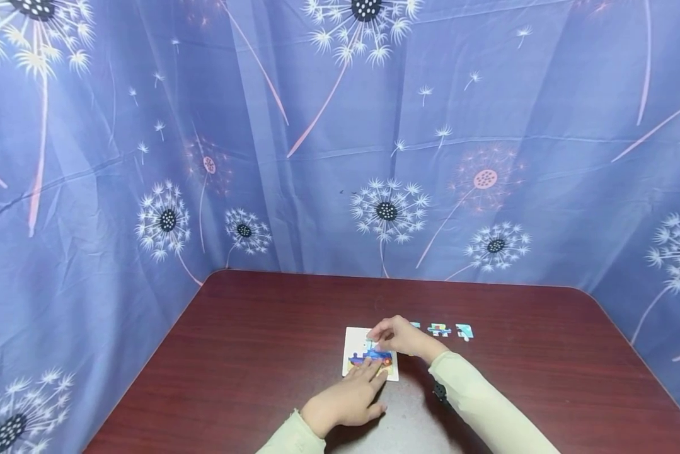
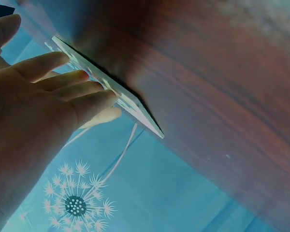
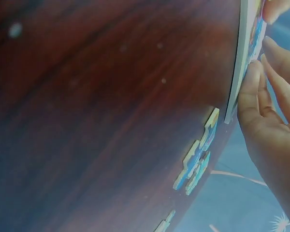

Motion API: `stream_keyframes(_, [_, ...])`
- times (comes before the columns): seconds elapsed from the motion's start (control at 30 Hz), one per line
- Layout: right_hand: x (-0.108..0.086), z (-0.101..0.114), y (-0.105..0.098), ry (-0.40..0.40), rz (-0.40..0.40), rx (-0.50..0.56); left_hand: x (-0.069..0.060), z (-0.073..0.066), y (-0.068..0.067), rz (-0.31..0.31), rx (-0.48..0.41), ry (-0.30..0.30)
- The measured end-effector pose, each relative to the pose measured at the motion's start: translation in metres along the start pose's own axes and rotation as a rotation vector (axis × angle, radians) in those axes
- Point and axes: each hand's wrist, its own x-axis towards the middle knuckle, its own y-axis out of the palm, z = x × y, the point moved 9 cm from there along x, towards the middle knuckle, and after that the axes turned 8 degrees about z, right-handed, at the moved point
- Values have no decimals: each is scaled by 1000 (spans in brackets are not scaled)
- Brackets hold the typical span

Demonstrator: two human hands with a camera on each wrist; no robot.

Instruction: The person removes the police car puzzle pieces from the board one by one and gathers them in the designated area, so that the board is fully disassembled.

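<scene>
A white puzzle board (image 1: 351, 338) with a partly filled picture of a blue vehicle lies on the table. My left hand (image 1: 346, 398) rests its outstretched fingers on the board's near part; in the left wrist view, those fingers (image 2: 99, 99) lie along the board's face. From the right, my right hand (image 1: 404, 337) reaches over the far part of the board. Its bent thumb and fingers are at a light blue puzzle piece (image 1: 368, 345), which they seem to pinch against the board. The fingers hide much of that piece.
Right of the board, several loose puzzle pieces lie in a row, among them a multicoloured piece (image 1: 439, 330) and a light blue corner piece (image 1: 464, 331). The dark red wooden table (image 1: 249, 353) ends at a blue dandelion-print curtain (image 1: 317, 208).
</scene>
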Motion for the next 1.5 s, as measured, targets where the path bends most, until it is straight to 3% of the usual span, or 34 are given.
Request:
stream_keyframes(0.23, [1,-6,5,66,-8,-2,-6,1,1,13,-20,-6])
stream_keyframes(0.7, [0,1,7,79,-18,-31,-3,1,1,-1,0,-23])
stream_keyframes(1.13, [-1,-2,7,66,-40,42,-3,2,1,21,-45,-14])
stream_keyframes(1.37, [-2,1,1,-29,-67,66,-2,2,0,18,-52,-12])
stream_keyframes(1.5, [-3,2,-1,-40,-64,136,-1,3,0,22,-50,-18])
